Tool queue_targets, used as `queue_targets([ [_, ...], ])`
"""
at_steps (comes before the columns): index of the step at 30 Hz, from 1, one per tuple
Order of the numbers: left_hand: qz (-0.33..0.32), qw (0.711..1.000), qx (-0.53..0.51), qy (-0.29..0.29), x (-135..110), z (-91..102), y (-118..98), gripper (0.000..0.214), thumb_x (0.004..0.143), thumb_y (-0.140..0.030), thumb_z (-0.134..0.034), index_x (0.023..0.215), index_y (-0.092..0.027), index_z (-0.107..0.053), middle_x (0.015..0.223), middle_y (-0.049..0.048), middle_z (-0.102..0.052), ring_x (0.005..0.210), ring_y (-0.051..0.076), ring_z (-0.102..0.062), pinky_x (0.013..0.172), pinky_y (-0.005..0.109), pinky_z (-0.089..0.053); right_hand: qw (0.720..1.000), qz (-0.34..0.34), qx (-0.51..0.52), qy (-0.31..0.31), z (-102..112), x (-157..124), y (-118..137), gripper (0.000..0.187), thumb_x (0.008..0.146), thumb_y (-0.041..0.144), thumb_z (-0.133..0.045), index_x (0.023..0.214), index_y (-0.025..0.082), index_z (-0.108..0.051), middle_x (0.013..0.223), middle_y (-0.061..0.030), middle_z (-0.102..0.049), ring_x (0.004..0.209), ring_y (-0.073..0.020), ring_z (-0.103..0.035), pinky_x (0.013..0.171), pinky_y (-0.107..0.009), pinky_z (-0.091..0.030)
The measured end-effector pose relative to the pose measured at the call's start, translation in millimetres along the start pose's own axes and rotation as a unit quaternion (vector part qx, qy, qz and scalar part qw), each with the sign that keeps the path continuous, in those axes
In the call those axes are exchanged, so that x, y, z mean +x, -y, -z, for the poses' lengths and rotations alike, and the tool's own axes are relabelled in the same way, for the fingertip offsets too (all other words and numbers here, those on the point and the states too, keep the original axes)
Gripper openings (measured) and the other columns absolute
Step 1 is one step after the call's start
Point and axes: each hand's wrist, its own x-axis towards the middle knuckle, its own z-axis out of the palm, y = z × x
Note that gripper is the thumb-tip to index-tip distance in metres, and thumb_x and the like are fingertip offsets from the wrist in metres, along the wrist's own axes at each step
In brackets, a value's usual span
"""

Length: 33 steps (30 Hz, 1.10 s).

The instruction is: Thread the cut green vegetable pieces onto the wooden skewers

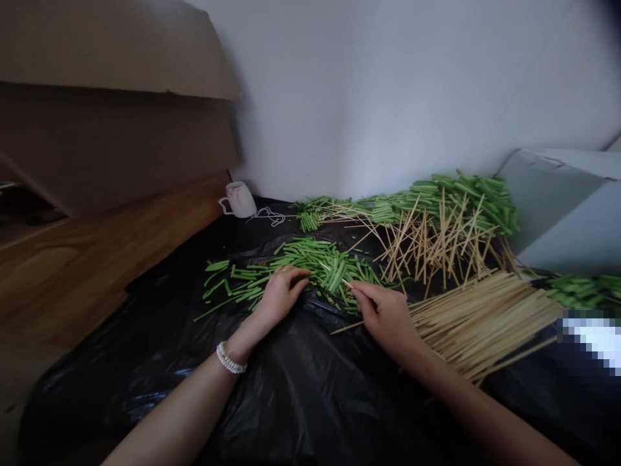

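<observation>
My left hand (281, 292) rests on the near edge of a loose pile of cut green stalk pieces (310, 262), fingers curled over a few of them. My right hand (385, 310) pinches a thin bamboo skewer (345, 327) whose tip pushes into a bunch of green pieces (334, 275). A stack of bare bamboo skewers (480, 317) lies just right of my right hand. Behind it, many skewers threaded with green pieces (436, 220) are heaped up. A pearl bracelet (229, 360) sits on my left wrist.
Black plastic sheeting (291, 401) covers the work surface. A white mug (239, 199) and a loose string (272, 215) stand at the back by the wall. A cardboard box (111, 103) and wooden boards (97, 259) are at left; a white box (572, 207) at right.
</observation>
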Motion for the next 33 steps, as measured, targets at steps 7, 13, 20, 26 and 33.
queue_targets([
  [7,-0.042,0.992,0.115,0.027,-1.7,0.9,10.2,0.012,0.073,-0.020,-0.072,0.083,-0.025,-0.076,0.082,0.0060,-0.065,0.085,0.025,-0.053,0.092,0.036,-0.034,1.000,0.002,-0.001,0.008,-2.1,-1.3,0.1,0.026,0.091,0.021,-0.046,0.101,0.020,-0.070,0.093,-0.0047,-0.075,0.082,-0.0182,-0.070,0.076,-0.027,-0.051],
  [13,-0.043,0.993,0.106,0.013,-0.5,1.7,2.7,0.009,0.075,-0.022,-0.072,0.081,-0.026,-0.078,0.083,0.0060,-0.068,0.084,0.024,-0.057,0.087,0.033,-0.037,1.000,0.006,0.003,0.002,-2.9,-2.0,0.5,0.026,0.091,0.020,-0.047,0.101,0.021,-0.070,0.091,-0.0044,-0.075,0.081,-0.0174,-0.070,0.075,-0.026,-0.051],
  [20,0.157,0.962,-0.223,0.004,0.8,-2.5,-9.1,0.020,0.064,-0.029,-0.083,0.080,-0.019,-0.077,0.080,0.0040,-0.072,0.072,0.015,-0.060,0.074,0.027,-0.044,1.000,0.007,0.000,0.027,-2.6,-2.7,5.3,0.026,0.091,0.019,-0.046,0.102,0.021,-0.069,0.097,-0.0051,-0.075,0.087,-0.0181,-0.070,0.079,-0.028,-0.052],
  [26,0.216,0.894,-0.387,0.068,0.2,-1.1,-9.8,0.027,0.066,-0.025,-0.084,0.090,-0.014,-0.077,0.084,0.0049,-0.071,0.067,0.007,-0.057,0.068,0.019,-0.044,0.998,0.003,-0.004,0.056,-4.2,-4.0,5.1,0.027,0.091,0.019,-0.045,0.103,0.022,-0.069,0.099,-0.0051,-0.074,0.088,-0.0190,-0.069,0.081,-0.030,-0.052],
  [33,0.225,0.885,-0.401,0.073,0.1,-0.3,-9.7,0.028,0.069,-0.025,-0.081,0.095,-0.015,-0.076,0.081,0.0038,-0.071,0.069,0.007,-0.059,0.067,0.018,-0.045,0.998,0.000,-0.001,0.065,-5.7,-5.1,5.0,0.027,0.092,0.020,-0.045,0.102,0.022,-0.069,0.099,-0.0052,-0.074,0.089,-0.0189,-0.069,0.082,-0.030,-0.052],
])
